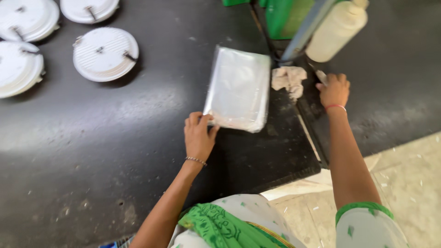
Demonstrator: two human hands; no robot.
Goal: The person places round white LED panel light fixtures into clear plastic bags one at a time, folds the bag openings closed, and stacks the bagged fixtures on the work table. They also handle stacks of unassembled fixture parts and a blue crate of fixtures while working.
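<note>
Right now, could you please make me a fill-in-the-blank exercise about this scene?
1. The left hand touches a stack of clear plastic ____.
2. The round white discs lie on a ____ table.
3. The right hand is beside a crumpled ____.
4. The white ____ stands above the right hand.

Missing words: bags; black; cloth; bottle

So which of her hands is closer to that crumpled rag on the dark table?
Right. The right hand sits just beside the crumpled rag, apart from it. The left hand is farther off, touching the stack of clear plastic bags.
</note>
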